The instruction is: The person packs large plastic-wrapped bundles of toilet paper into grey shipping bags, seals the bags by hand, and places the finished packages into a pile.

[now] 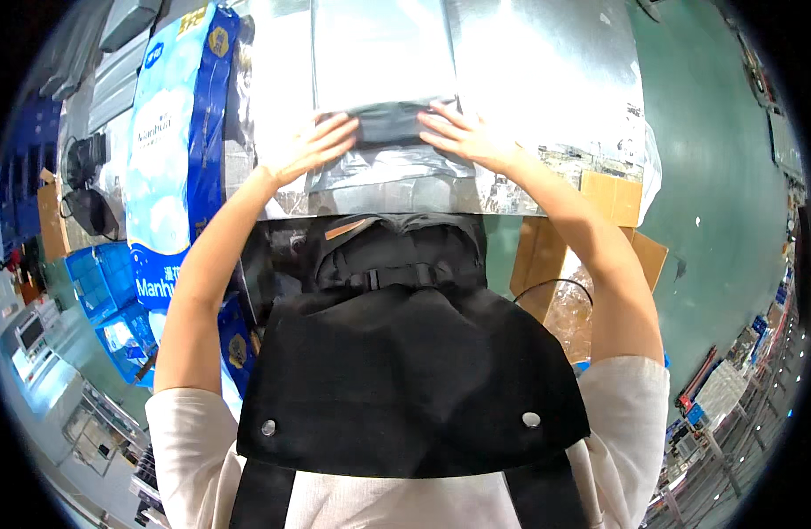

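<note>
A clear plastic bag [388, 84] with a folded dark grey item [389, 123] inside lies on a shiny silver table [546, 79]. My left hand [310, 145] presses on the bag's near left edge, fingers spread over the dark item's corner. My right hand [458, 134] presses on the near right edge, fingers flat on the plastic. Both forearms reach up from the lower edge. A black apron [405, 370] with two metal snaps covers my chest.
A large blue and white printed plastic pack [171, 150] leans at the table's left. Brown cardboard boxes [590, 247] stand below the table's right end. Green floor [723, 176] stretches to the right. Blue crates [105, 282] and a black cable [83, 185] sit at left.
</note>
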